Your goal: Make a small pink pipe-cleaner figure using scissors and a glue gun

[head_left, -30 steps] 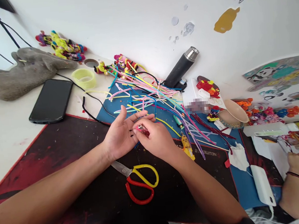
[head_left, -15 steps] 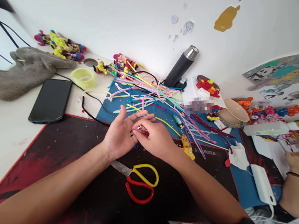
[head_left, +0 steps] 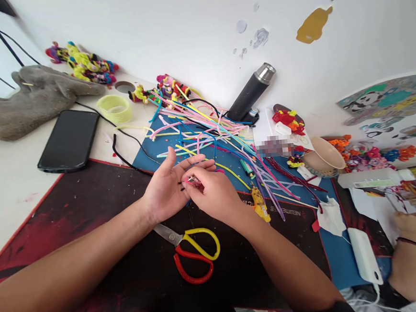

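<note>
Head camera view: A small red-and-silver piece (head_left: 196,183) is pinched between the thumb and fingers of the right hand (head_left: 216,191), just in front of a pile of pipe cleaners (head_left: 228,136). What the piece is cannot be told, as it is partly covered by the fingers. The left hand (head_left: 165,188) is held open beside it, palm up and unclenched, with tiny black bits (head_left: 182,188) seen at the palm near the right fingertips. Nearer the wearer than the pile, scissors (head_left: 177,238) with one yellow and one red handle are laid on a dark mat (head_left: 131,277). To the left of the pile, a yellow-green coil (head_left: 114,109) and a phone (head_left: 69,140) are set down, the phone farther off. Behind the pile, a dark flask (head_left: 248,96) is seen tilted. On the pile's near right side, a yellow glue gun (head_left: 260,204) is placed; well to the right, a bowl (head_left: 329,153) and a white mask (head_left: 331,217) are seen, with another person's hands (head_left: 411,229) caught farther right, blurred.
</note>
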Demonstrator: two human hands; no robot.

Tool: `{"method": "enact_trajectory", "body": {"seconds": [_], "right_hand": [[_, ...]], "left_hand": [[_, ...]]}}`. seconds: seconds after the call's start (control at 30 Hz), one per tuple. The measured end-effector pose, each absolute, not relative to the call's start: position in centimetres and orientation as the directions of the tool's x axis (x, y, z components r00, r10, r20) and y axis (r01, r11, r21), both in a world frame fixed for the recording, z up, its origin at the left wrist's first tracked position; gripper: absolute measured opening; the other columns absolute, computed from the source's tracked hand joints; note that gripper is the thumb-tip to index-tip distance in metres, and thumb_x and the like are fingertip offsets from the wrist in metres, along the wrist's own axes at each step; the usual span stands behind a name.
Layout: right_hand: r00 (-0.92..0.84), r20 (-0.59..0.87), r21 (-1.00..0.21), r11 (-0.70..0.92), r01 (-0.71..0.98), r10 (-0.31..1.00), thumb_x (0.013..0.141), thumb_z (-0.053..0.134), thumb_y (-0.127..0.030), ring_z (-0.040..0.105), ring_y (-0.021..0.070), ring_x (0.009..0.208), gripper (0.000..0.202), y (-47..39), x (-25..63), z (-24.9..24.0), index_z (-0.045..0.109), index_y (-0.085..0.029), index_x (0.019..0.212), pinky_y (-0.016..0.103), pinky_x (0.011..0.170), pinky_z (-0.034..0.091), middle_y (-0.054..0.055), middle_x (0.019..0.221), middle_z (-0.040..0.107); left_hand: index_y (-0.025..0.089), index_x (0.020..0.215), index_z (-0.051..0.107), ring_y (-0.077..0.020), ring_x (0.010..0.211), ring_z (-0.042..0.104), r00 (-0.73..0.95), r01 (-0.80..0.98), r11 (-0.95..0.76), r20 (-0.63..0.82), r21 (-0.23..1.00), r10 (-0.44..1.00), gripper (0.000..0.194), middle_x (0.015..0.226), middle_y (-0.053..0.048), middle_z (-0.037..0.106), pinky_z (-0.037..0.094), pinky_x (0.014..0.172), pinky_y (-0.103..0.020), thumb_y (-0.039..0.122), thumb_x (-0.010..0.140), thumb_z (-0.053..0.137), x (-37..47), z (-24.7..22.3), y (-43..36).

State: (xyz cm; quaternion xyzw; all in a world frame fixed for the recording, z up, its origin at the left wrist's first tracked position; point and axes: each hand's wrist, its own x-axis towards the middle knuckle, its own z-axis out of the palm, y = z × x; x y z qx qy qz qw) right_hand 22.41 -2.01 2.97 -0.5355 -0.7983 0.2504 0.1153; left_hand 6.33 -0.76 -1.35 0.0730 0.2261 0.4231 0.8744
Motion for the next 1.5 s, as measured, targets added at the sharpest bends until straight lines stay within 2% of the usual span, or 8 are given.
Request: {"method": "enact_trajectory", "body": {"seconds": [0.33,0.5,0.7,0.87,1.0,1.27,1.5], "right_hand": [[-0.394,-0.082,-0.535,0.293,0.792,0.916,0.103,0.068,-0.025,0.074,0.0225,0.083,0.014,-1.9,22.4,3.0,0.079,-0.026,0.111,0.031,0.071,0.043,0.002,0.093,0.084],[-0.37,-0.084,-0.55,0.266,0.791,0.925,0.103,0.067,-0.026,0.072,0.0213,0.078,0.013,-1.9,22.4,2.9,0.078,-0.026,0.11,0.031,0.069,0.043,0.002,0.089,0.083],[-0.343,-0.051,-0.56,0.258,0.788,0.938,0.103,0.068,-0.026,0.075,0.0229,0.084,0.009,-1.8,22.2,3.2,0.077,-0.026,0.107,0.031,0.073,0.046,0.002,0.092,0.083],[-0.398,-0.049,-0.634,0.279,0.721,0.916,0.105,0.068,-0.025,0.078,0.0212,0.092,0.008,-1.9,22.6,3.4,0.075,-0.028,0.107,0.03,0.08,0.05,0.0,0.102,0.085],[-0.411,-0.063,-0.626,0.285,0.726,0.909,0.104,0.07,-0.026,0.075,0.0192,0.082,0.008,-2.1,23.1,3.1,0.076,-0.027,0.11,0.029,0.074,0.047,0.0,0.096,0.084],[-0.417,-0.061,-0.644,0.284,0.71,0.907,0.103,0.073,-0.024,0.076,0.019,0.081,0.012,-2.3,23.3,2.6,0.079,-0.026,0.113,0.028,0.074,0.048,0.001,0.097,0.086],[-0.421,-0.081,-0.62,0.285,0.731,0.903,0.104,0.073,-0.026,0.078,0.021,0.086,0.013,-2.5,23.1,2.7,0.08,-0.027,0.115,0.03,0.077,0.048,0.001,0.099,0.087]], "left_hand": [[0.011,0.13,0.08,-0.0377,0.142,0.069,0.534,-0.703,0.629,-0.338,0.332,0.775,0.076,0.145,-0.023,0.077,0.056,0.118,-0.045,0.078,0.107,0.053,6.4,-1.6,-0.7],[0.011,0.13,0.08,-0.0367,0.139,0.071,0.536,-0.712,0.629,-0.337,0.313,0.774,0.074,0.143,-0.023,0.077,0.06,0.113,-0.043,0.076,0.109,0.051,6.3,-1.6,-0.7],[0.011,0.132,0.078,-0.0345,0.133,0.075,0.537,-0.726,0.632,-0.353,0.269,0.766,0.074,0.141,-0.023,0.078,0.063,0.106,-0.04,0.074,0.111,0.045,6.1,-1.4,-0.6],[0.011,0.124,0.079,-0.0357,0.133,0.074,0.512,-0.766,0.596,-0.331,0.24,0.792,0.073,0.136,-0.024,0.08,0.062,0.108,-0.045,0.072,0.113,0.04,6.2,-0.9,-0.4],[0.01,0.128,0.078,-0.0364,0.138,0.072,0.505,-0.779,0.58,-0.31,0.239,0.806,0.072,0.14,-0.025,0.078,0.06,0.113,-0.047,0.073,0.111,0.047,6.3,-0.9,-0.3],[0.01,0.124,0.08,-0.0349,0.134,0.073,0.487,-0.776,0.571,-0.321,0.268,0.812,0.075,0.139,-0.024,0.078,0.06,0.113,-0.046,0.074,0.111,0.043,6.5,-0.8,-0.3],[0.009,0.121,0.08,-0.0353,0.133,0.074,0.491,-0.77,0.574,-0.315,0.28,0.812,0.073,0.14,-0.026,0.078,0.058,0.117,-0.045,0.074,0.11,0.048,6.6,-1.1,-0.4]]}}
